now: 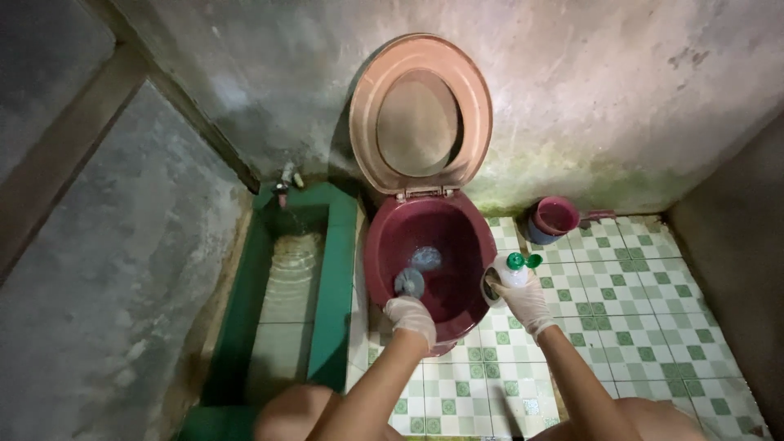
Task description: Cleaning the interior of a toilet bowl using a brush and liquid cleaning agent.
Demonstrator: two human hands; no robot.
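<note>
A dark red toilet bowl (384, 245) stands against the wall, its pink seat and lid (420, 106) raised upright. My left hand (412, 318), in a white glove, grips the handle of a toilet brush whose grey head (409, 282) rests inside the bowl near the water. My right hand (527, 302), also gloved, holds a white bottle with a green flip cap (514, 268) just beside the bowl's right rim.
A green-tiled water trough (327, 269) with water lies left of the toilet, a small tap (282, 189) above it. A dark red dipper (555, 217) sits on the green-and-white tiled floor (637, 327). Bare concrete walls close in all around.
</note>
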